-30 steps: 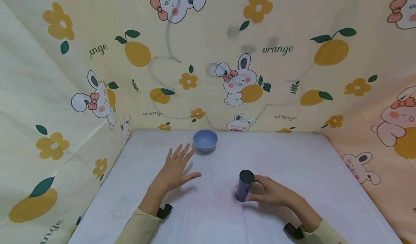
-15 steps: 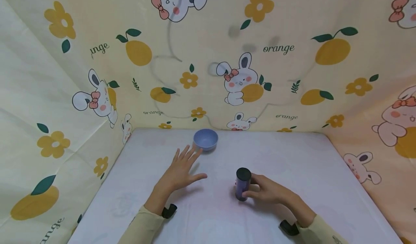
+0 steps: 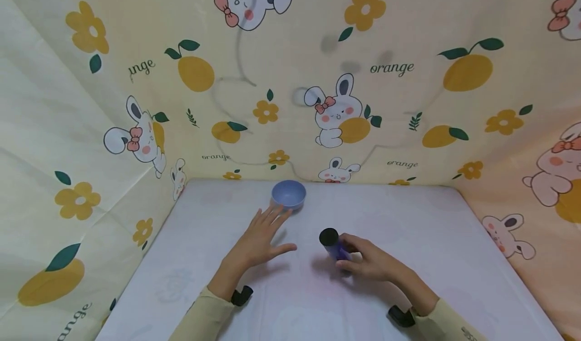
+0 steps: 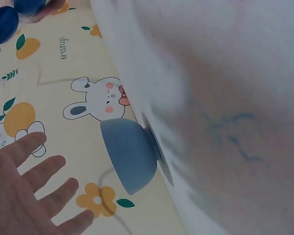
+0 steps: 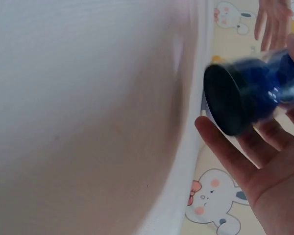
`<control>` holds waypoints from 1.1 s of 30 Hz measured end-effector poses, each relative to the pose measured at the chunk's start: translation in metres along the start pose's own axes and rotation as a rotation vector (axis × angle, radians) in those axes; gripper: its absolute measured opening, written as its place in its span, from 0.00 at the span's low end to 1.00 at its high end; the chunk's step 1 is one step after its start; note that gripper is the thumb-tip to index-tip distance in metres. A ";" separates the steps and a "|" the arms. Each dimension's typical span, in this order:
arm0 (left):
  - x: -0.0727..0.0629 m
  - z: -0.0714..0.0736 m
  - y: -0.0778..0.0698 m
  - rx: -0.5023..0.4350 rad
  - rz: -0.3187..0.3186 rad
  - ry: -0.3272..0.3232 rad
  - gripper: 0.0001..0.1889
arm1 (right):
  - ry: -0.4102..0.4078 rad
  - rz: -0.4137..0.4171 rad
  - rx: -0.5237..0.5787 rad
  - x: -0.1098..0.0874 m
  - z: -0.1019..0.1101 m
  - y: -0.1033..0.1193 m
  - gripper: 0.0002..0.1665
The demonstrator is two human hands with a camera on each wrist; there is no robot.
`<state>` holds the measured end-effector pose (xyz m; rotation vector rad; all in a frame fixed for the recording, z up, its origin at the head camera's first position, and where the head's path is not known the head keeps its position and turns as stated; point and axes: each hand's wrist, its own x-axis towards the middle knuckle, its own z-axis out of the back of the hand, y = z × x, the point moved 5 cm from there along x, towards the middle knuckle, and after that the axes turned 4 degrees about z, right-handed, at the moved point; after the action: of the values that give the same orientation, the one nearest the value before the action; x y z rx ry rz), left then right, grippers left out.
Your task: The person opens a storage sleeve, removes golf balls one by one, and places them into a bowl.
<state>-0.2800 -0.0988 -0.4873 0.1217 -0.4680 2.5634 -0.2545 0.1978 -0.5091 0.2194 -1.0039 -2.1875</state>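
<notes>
My right hand (image 3: 374, 261) grips a sand timer (image 3: 337, 250) between thumb and fingers. Black caps close its clear tube, and blue bulbs narrowing at the middle show in the right wrist view (image 5: 257, 88). It is tilted, its top leaning left, and appears lifted off the table. To the left, my left hand (image 3: 257, 241) is held over the table with fingers spread and nothing in it. Beyond those fingertips stands a blue bowl (image 3: 289, 194), upright; in the left wrist view the bowl (image 4: 130, 154) is apart from the hand.
A white cloth covers the table (image 3: 390, 215). Behind it and at both sides hangs a cream curtain (image 3: 281, 144) printed with rabbits, oranges and flowers. Black straps with small cameras sit at both wrists.
The sand timer has gone from standing upright on the table to tilted and raised, moving slightly left with the right hand, whose grip has closed. The left hand has drifted right, toward the bowl.
</notes>
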 end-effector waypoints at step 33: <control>0.018 0.011 -0.045 -0.396 -0.156 -0.045 0.31 | -0.112 -0.033 -0.053 0.020 0.003 0.004 0.26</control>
<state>-0.2722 -0.0583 -0.4603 0.0695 -0.9337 2.2717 -0.2684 0.1840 -0.5015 0.0899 -1.0078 -2.2742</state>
